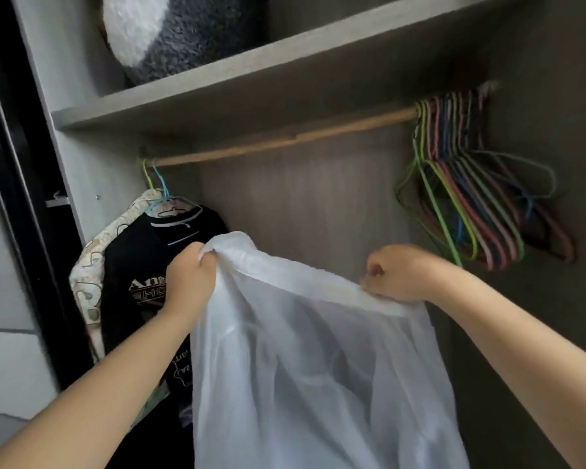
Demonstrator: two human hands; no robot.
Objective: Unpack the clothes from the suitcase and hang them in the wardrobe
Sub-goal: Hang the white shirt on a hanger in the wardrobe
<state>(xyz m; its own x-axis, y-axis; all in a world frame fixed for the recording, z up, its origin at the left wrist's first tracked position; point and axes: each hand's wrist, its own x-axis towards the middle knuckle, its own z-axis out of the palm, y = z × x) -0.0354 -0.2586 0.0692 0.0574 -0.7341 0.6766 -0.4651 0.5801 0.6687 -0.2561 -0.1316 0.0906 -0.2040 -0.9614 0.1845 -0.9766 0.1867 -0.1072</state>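
Note:
A thin white garment [305,360] hangs spread in front of me inside the wardrobe. My left hand [188,275] grips its top edge on the left, and my right hand [400,274] pinches the top edge on the right. Above runs a wooden rail [278,138]. A black printed T-shirt [132,265] on a blue hanger and a cream patterned garment [88,279] on a green hanger hang at the rail's left end. A bunch of several empty coloured hangers [464,184] hangs at the right end. No suitcase is in view.
A grey shelf [251,82] lies above the rail and carries a fluffy grey and white cushion [170,32]. The dark wardrobe door frame [17,204] stands at the left. The wardrobe's right wall [555,130] is just past the empty hangers.

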